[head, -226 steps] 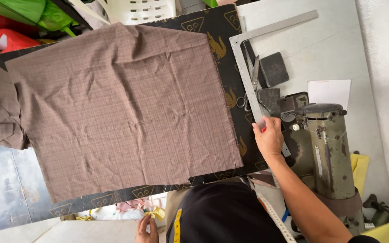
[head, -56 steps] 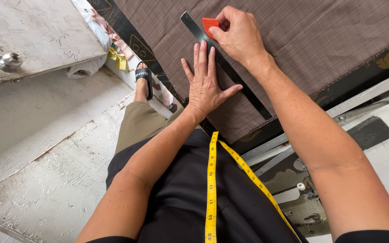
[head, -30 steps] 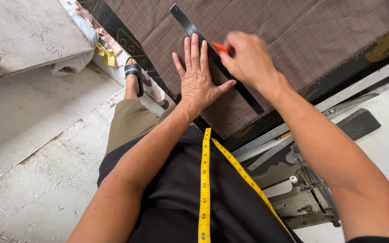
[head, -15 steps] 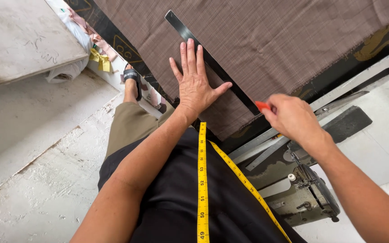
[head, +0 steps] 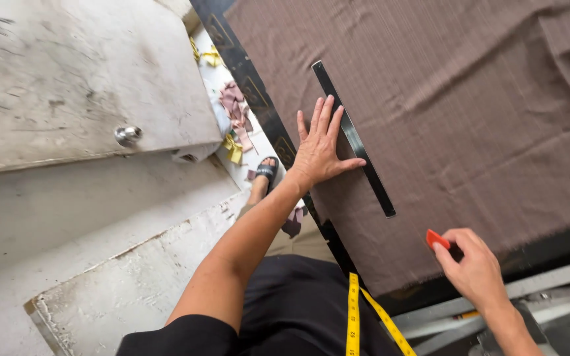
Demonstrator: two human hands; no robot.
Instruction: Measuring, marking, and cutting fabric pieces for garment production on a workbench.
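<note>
Two bare hands worked over a brown checked cloth (head: 456, 118) spread on a dark, black-topped surface (head: 249, 86). The left hand (head: 318, 148) lay flat and open, fingers spread, gripping nothing; its fingertips and thumb pressed against a long black ruler (head: 354, 138) that rested on the cloth. The ruler's long axis ran slantwise, from its far end well in from the cloth's edge down toward the near edge of the surface, roughly parallel to the surface's left edge. The right hand (head: 473, 267) hovered at the near edge of the cloth, its grip narrow, thumb and fingers pinched on a small red piece of tailor's chalk (head: 435, 238). The chalk sat just beyond and to the right of the ruler's near end, close but apart from it, so the ruler lay up and to the left of that grip, and the right hand was the nearer of the two to that end. A yellow measuring tape (head: 353, 310) hung over the person's black shirt. Fabric scraps (head: 235, 112) littered the floor beside the surface's left edge, near a sandalled foot (head: 265, 173).
</note>
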